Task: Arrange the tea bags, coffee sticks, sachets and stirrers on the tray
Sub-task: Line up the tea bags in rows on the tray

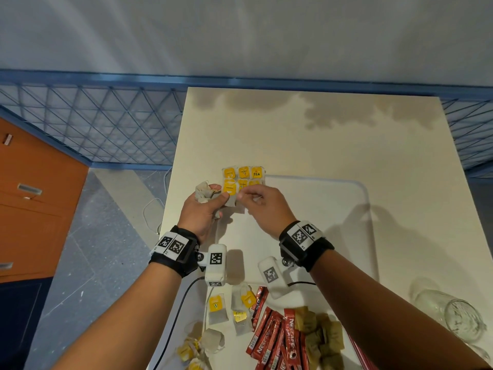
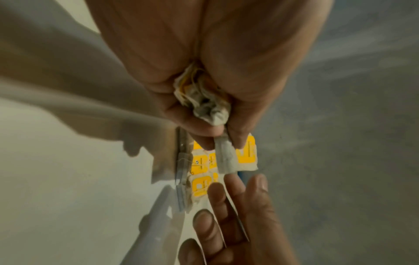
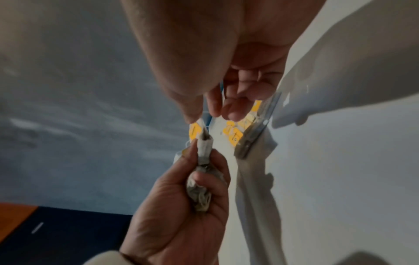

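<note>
Near the table's near edge lie loose tea bags (image 1: 218, 308), red coffee sticks (image 1: 269, 335) and brown sachets (image 1: 320, 332). Farther out, over the white tray (image 1: 346, 209), the left hand (image 1: 200, 209) curls round a soft bunch of bags (image 1: 204, 192). The right hand (image 1: 262, 202) pinches one bag's top edge. Six bags (image 1: 244, 177) sit in rows at the tray's far left corner. They look light and floppy, so the paper edge seems the best place to hold.

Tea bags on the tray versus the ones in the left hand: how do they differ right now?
The tea bags on the tray lie flat in neat rows, tags up, at the tray corner. The tea bags in the left hand are bunched and crumpled, gripped by the left hand; the right hand pinches one. Both have yellow tags.
</note>
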`<act>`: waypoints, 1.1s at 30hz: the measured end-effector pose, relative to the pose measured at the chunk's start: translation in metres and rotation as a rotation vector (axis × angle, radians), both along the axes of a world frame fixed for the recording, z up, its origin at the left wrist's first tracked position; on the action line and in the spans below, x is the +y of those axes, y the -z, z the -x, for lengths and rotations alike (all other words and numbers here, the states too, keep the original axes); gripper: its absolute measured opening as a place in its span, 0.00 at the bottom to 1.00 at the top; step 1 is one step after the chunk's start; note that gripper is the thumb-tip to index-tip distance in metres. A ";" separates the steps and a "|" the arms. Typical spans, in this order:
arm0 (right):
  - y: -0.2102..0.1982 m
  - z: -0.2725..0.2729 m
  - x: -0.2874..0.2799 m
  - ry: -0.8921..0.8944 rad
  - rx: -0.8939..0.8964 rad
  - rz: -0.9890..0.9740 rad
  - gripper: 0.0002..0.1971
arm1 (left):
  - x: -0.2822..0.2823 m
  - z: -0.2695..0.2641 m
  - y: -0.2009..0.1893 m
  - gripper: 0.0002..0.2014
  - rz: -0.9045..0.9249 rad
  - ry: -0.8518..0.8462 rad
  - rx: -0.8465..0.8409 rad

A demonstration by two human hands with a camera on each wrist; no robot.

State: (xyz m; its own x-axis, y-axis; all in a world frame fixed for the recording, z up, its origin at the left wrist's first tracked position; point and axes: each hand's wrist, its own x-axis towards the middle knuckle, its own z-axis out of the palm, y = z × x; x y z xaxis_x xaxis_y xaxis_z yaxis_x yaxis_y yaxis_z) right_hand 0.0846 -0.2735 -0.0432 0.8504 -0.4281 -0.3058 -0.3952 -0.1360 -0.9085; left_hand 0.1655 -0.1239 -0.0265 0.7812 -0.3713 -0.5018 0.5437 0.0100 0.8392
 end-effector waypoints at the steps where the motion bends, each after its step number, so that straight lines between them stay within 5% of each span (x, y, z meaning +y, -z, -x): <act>1: 0.002 0.000 0.003 -0.004 0.001 -0.034 0.12 | 0.000 0.001 -0.003 0.07 0.011 0.008 0.003; 13: 0.006 -0.013 0.005 0.104 0.026 0.028 0.07 | 0.020 0.000 -0.004 0.05 0.021 -0.035 0.027; 20: 0.006 -0.022 0.020 -0.030 0.181 0.204 0.08 | 0.028 -0.003 -0.005 0.03 0.076 -0.108 0.093; 27: 0.017 -0.025 0.025 -0.066 0.237 0.320 0.12 | 0.031 -0.001 0.001 0.07 0.085 -0.050 0.138; 33: 0.016 -0.026 0.028 -0.093 0.263 0.402 0.14 | 0.032 -0.003 0.003 0.20 0.215 -0.056 0.323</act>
State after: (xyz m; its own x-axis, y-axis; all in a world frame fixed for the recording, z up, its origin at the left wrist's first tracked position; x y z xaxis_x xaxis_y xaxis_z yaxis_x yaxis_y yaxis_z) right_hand 0.1103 -0.2458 -0.0592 0.8067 -0.4825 -0.3412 -0.5737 -0.5009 -0.6481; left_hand 0.1685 -0.0916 -0.0294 0.6176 -0.4559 -0.6409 0.7734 0.2040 0.6002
